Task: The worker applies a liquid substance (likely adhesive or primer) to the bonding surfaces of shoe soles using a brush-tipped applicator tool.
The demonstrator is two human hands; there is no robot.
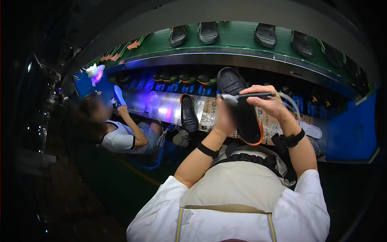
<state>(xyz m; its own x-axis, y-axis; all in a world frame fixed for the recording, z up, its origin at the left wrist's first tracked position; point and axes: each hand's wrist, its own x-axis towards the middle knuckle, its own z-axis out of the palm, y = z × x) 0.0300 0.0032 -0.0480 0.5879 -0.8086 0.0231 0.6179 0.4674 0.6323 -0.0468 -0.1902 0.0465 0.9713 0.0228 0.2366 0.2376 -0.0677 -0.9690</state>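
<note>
A black shoe sole with an orange edge at its heel (250, 126) is tilted up in front of me, its toe pointing away. My left hand (225, 116) grips it along its left side; some of the fingers are blurred. My right hand (268, 101) is closed around a slim black-handled tool (254, 95) with a pale tip, like a glue brush. A light tube (291, 101) runs from the tool's back end. The tip is over the sole's left edge, close to my left hand; whether it touches is unclear.
Another black sole with an orange rim (188, 113) lies on the metal bench (167, 105). Beyond, a green conveyor belt (238, 34) carries several black soles, above a shelf of shoes on blue supports. At left a seated person (125, 135) holds a blue-lit sole (119, 97).
</note>
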